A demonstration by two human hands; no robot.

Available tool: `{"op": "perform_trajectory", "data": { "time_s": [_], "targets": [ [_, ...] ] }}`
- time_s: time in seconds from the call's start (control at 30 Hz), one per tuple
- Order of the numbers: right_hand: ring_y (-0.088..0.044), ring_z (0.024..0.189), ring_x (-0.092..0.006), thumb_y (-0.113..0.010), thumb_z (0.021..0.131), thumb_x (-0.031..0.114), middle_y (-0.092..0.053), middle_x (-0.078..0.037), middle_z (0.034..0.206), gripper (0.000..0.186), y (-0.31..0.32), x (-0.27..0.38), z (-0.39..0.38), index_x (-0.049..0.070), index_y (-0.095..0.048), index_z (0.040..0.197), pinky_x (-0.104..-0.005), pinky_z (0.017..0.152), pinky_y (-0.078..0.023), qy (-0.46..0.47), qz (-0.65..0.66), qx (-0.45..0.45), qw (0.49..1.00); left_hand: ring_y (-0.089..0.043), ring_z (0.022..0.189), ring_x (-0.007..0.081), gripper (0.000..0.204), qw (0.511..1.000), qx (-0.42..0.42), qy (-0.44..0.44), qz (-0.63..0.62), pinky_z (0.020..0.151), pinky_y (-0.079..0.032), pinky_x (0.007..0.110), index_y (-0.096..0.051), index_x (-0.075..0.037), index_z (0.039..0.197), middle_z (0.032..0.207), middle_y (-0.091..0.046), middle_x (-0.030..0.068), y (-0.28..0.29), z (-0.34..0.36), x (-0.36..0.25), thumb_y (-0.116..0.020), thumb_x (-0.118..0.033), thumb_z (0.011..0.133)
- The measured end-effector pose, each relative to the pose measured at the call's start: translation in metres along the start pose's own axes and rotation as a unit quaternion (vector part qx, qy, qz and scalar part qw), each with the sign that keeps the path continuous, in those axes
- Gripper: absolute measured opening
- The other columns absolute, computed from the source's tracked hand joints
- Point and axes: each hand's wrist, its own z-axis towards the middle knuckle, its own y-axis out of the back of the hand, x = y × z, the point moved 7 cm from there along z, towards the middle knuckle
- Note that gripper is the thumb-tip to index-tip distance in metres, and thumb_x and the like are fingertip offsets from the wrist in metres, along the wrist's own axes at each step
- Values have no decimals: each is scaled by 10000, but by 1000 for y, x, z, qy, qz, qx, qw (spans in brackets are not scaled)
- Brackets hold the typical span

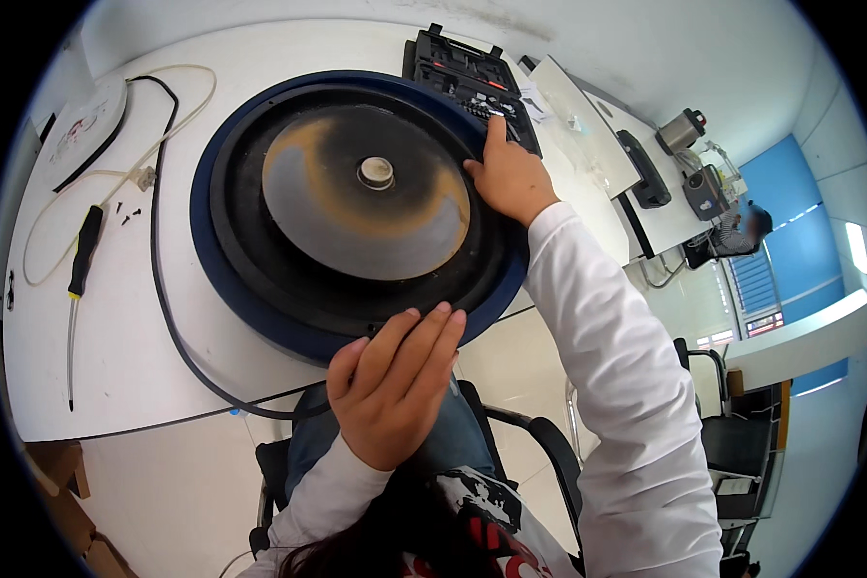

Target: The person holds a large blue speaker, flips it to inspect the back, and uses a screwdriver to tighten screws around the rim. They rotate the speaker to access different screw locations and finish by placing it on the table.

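A round electric hot plate (356,222) lies face up on the table, overhanging its near edge. It has a dark blue outer shell (205,207), a black inner ring and a grey metal disc with brown scorch marks. A pale round knob (376,172) stands near the disc's middle. My left hand (390,395) rests on the near rim, fingers stretched out and close together. At the right rim, my right hand (515,178) grips the edge, thumb on the inner side and index finger pointing away. Its other fingers are hidden.
Left of the hot plate lie a black-and-yellow screwdriver (85,250), several small screws (125,220), a black cord (157,226) and a pale cable. A white round-edged panel (86,135) is at far left. An open tool case (472,82) stands behind. Another person (742,231) sits far right.
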Motion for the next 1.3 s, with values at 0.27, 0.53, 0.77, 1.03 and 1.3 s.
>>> {"op": "perform_trajectory", "data": {
  "time_s": [0.27, 0.53, 0.77, 1.03, 1.3],
  "targets": [
    [-611, 905, -485, -589, 878, 331, -595, -290, 1076, 473, -8, 5, -2, 54, -341, 1170, -531, 785, -487, 5, -18, -45, 999, -548, 1070, 125, 300, 999, -18, -25, -22, 915, -335, 298, -681, -146, 1087, 1137, -643, -49, 5, -4, 6, -632, -194, 795],
    [-617, 836, -471, -595, 878, 423, -639, -286, 932, 617, -1, -20, 3, 6, -329, 1248, -523, 711, -486, 90, -45, -54, 993, -563, 1058, 187, 410, 996, 9, -41, -81, 867, -432, 297, -587, -75, 1226, 1217, -588, 37, -3, -3, 2, -504, -161, 834],
    [-550, 1072, -353, -593, 873, 155, -538, -158, 1217, 403, 67, 117, 9, 56, -499, 1252, -411, 895, -468, 352, 15, -125, 928, -563, 1003, 140, 369, 998, 14, -67, 16, 935, -364, 293, -608, -126, 1205, 1195, -599, -22, 2, -2, 6, -482, -163, 861],
    [-607, 930, -259, -628, 831, 121, -629, -67, 1040, 236, 50, 197, 24, 68, -640, 1060, -367, 769, -507, 532, 44, -50, 844, -537, 1039, 118, 415, 986, -44, -113, 115, 1146, -89, 448, -607, -233, 1249, 1241, -602, -59, -19, -21, -7, -315, -308, 963],
    [-594, 763, -192, -712, 709, 136, -586, -4, 863, 194, 30, 205, 39, 99, -652, 890, -324, 631, -487, 568, 76, -126, 810, -565, 1044, 136, 356, 974, -131, -127, 137, 1119, -183, 449, -662, -217, 1128, 1113, -667, -50, -2, -3, 3, -428, -401, 934]
  ]
}}
